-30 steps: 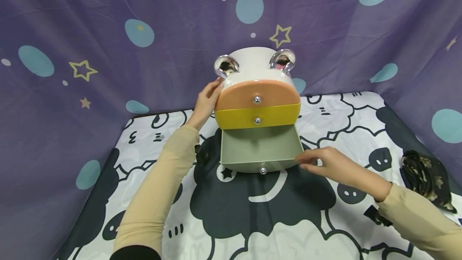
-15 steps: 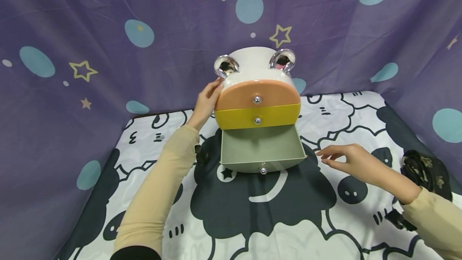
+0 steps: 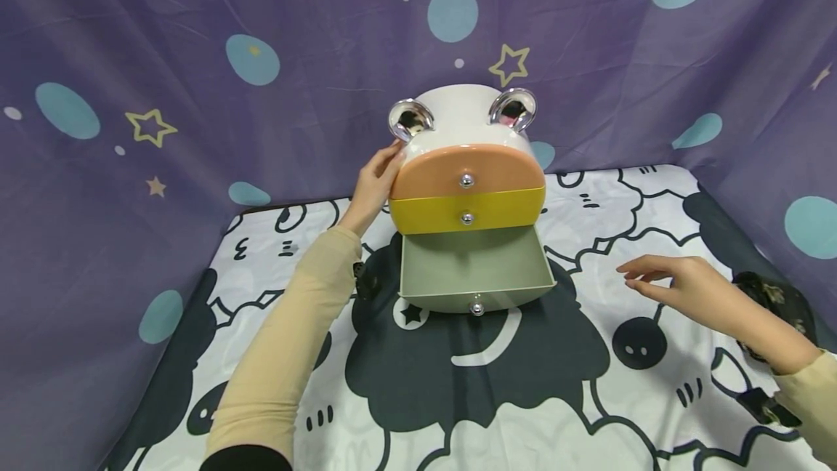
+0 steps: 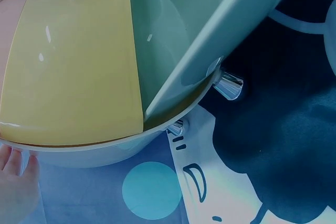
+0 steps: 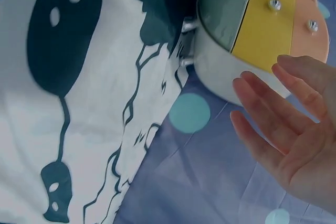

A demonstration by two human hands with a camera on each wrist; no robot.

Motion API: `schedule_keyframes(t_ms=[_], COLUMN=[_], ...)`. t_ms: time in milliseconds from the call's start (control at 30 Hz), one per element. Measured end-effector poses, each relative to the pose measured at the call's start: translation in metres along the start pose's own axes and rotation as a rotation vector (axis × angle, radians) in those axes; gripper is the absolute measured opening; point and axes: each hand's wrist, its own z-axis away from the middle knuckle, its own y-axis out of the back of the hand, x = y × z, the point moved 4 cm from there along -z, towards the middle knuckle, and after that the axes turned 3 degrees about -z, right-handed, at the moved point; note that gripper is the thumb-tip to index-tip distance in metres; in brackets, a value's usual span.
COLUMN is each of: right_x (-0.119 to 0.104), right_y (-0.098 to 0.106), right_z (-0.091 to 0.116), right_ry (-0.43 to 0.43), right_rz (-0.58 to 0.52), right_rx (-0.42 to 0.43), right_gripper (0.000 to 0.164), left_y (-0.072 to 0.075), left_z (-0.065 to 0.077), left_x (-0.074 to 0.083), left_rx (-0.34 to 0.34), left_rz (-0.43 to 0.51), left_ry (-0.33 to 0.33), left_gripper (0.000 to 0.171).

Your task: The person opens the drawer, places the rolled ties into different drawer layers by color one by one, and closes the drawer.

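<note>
A small chest of drawers (image 3: 458, 113) with a rounded white top and two silvery ear-like rings stands on the bedding. Its orange drawer (image 3: 428, 174) and yellow drawer (image 3: 425, 215) are closed; the pale green bottom drawer (image 3: 438, 302) is pulled out, with nothing visible inside. My left hand (image 3: 374, 184) rests against the chest's left side, below the left ring; its fingers (image 4: 12, 162) touch the white side in the left wrist view. My right hand (image 3: 686, 286) hovers over the bedding to the right of the green drawer, apart from it, fingers loosely extended and holding nothing.
White bedding (image 3: 510, 435) printed with dark sheep covers the surface. A purple curtain (image 3: 327, 42) with stars hangs close behind the chest. At the right edge lies a dark patterned bundle of cloth (image 3: 778, 298), partly hidden by my right forearm.
My right hand has left the green drawer's right front corner and moved away to the right. The left hand and the chest have stayed in place, with the green drawer still out.
</note>
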Motion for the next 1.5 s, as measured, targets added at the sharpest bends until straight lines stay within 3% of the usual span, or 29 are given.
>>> schedule_keyframes(t_ms=[200,467,900,1200,1333,1500], right_x=[0.013,0.035,0.074,0.147,0.150,0.180], right_y=[0.007,0.019,0.030,0.018,0.018,0.012], right_z=[0.007,0.019,0.042,0.071,0.076,0.091], right_ry=[-0.048,-0.206,-0.301,-0.389,-0.399,-0.396], right_rz=[0.009,0.036,0.076,0.101,0.053,0.006], right_rx=[-0.006,-0.031,0.022,0.109,0.113,0.173], right_gripper=[0.022,0.022,0.025,0.028,0.026,0.032], left_y=[0.000,0.000,0.001,0.001,0.000,0.000], left_z=[0.003,0.014,0.001,0.001,0.001,0.001], left_x=[0.005,0.024,0.002,0.001,0.001,0.002], left_rx=[-0.009,-0.013,0.001,0.000,0.006,0.010], left_rz=[0.012,-0.007,-0.023,-0.019,-0.005,-0.007], left_ry=[0.018,0.035,0.010,0.014,-0.016,-0.031], left_gripper=[0.040,0.040,0.042,0.042,0.041,0.040])
